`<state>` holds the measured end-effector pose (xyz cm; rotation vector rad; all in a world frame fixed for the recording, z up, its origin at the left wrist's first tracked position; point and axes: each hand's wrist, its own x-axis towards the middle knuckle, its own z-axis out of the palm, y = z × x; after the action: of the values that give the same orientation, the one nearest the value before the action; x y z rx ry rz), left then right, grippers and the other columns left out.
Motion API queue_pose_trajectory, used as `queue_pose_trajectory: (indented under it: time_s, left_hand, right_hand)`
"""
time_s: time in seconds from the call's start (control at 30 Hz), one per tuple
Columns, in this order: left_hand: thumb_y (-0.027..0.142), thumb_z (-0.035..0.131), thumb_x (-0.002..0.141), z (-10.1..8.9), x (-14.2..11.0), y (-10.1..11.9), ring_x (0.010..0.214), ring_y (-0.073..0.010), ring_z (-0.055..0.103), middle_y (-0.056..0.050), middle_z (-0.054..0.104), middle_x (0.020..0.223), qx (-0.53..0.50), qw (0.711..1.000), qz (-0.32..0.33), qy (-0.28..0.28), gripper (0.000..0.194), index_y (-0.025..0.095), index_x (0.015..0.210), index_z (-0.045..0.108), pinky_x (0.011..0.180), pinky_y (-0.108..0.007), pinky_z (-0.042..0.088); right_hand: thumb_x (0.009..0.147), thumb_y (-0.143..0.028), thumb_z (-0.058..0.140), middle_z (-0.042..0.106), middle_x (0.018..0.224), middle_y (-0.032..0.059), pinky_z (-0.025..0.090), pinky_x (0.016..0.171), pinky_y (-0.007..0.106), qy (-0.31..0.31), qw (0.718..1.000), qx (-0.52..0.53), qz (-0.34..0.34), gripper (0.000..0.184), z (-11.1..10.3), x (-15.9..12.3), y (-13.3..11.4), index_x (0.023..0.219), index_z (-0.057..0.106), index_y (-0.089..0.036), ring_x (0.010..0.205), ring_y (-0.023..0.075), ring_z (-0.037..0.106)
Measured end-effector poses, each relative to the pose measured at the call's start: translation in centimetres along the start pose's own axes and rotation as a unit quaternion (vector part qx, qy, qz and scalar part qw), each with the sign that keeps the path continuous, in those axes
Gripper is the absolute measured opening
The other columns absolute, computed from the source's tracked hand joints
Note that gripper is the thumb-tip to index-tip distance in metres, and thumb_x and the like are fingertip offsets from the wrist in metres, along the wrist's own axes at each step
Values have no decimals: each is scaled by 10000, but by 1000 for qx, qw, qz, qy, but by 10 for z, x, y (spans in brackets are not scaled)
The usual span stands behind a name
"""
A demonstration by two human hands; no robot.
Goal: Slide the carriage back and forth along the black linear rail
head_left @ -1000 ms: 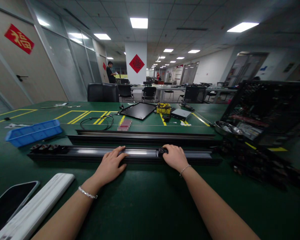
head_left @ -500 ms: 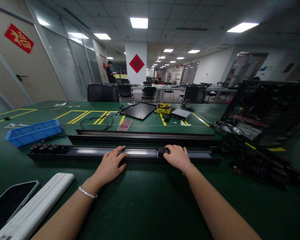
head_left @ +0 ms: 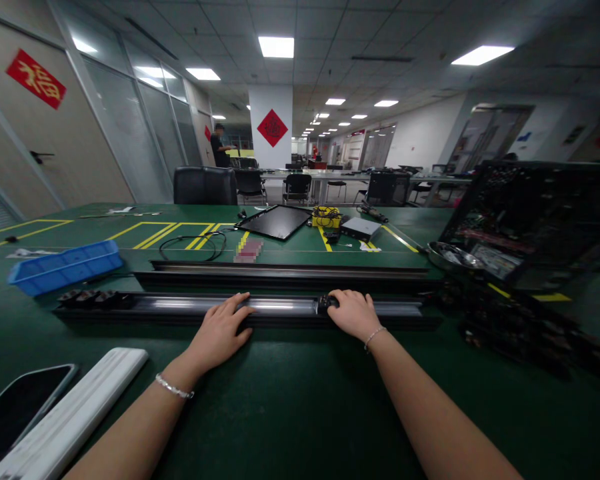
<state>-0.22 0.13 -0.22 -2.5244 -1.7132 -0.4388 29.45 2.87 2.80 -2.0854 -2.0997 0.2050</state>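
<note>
Left hand [head_left: 220, 325] lies open on the linear rail [head_left: 280, 307]; right hand [head_left: 354, 315] cups the black carriage [head_left: 325, 305], grip unclear. Risk: light contact lets the rail shift on the bench [head_left: 280, 400].

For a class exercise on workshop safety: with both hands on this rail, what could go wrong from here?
The right hand sits against a small black block in the channel of the black metal rail; if the block slid, it might pinch fingers. The left hand rests on the same rail, so shifting it could jolt the loose black parts off its left end.
</note>
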Motion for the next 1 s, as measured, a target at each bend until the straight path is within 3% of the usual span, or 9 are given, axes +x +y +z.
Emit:
queue_pose_trajectory:
  time_s: [1.0]
  left_hand:
    - [309, 507, 796, -3, 0, 3, 1281, -258, 374, -52, 390, 1420, 8, 1000, -2, -7, 364, 295, 1159, 540, 994, -462, 323]
  right_hand:
    - [753, -303, 383, 555, 1222, 83, 168, 1032, 542, -16, 1000, 7, 0, 461, -3, 0, 0, 1179, 554, -258, 1169, 271, 429]
